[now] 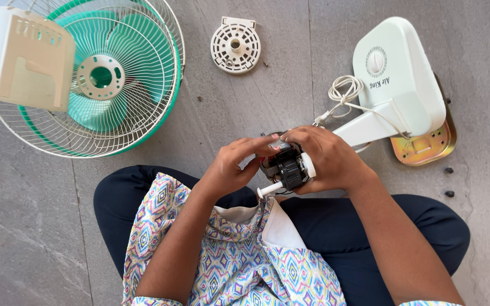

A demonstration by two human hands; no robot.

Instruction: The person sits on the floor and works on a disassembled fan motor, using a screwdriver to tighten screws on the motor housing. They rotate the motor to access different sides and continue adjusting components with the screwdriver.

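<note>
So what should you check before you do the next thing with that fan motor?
1. Both hands on the motor: ok. The left hand and right hand grip it from either side.
2. Motor clear of the floor: ok, it sits above the lap.
3. White cord free of tangles: not ok, it lies looped by the white base.
4. Round white cap within reach: ok, it lies on the floor ahead.
5. Fan guard and cream cover out of the way: ok, they lie off to the left.
6. Screws all out: cannot tell.
</note>
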